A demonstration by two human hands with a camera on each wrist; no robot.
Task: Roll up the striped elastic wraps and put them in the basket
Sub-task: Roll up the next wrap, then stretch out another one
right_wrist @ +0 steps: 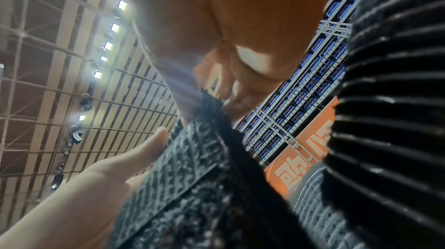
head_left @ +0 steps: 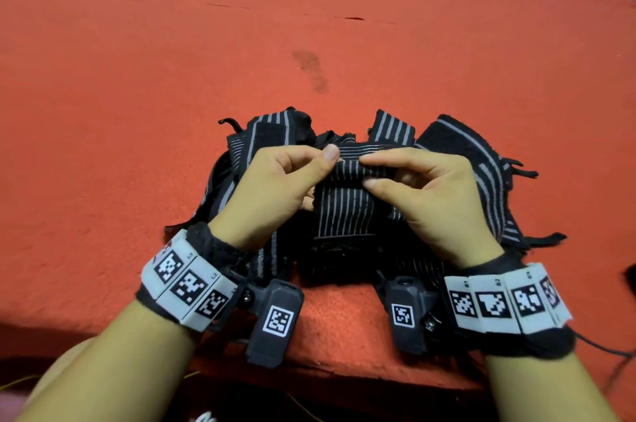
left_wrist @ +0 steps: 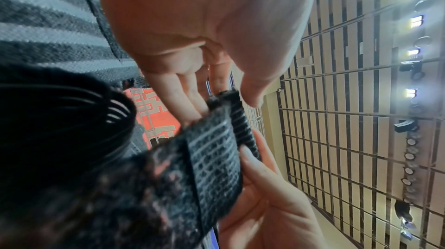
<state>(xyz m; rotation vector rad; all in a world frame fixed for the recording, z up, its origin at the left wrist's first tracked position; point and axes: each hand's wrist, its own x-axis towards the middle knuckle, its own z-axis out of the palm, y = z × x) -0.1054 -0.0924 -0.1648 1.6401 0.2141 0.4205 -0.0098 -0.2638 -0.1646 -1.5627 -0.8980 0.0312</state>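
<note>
Both hands (head_left: 347,187) pinch one wrap (head_left: 346,211) above heaped wraps (head_left: 481,159).

A red felt-covered counter (head_left: 137,111) carries a loose heap of black striped elastic wraps (head_left: 481,159) near its front edge, a dark stain (head_left: 311,72) just beyond the heap.

I am seeing no text I can read with confidence. The white characters on the orange banner (right_wrist: 304,159) are showing sideways and partly cut off (also blurred), and the wrist bands (head_left: 187,285) are carrying only black-and-white square code markers.
</note>
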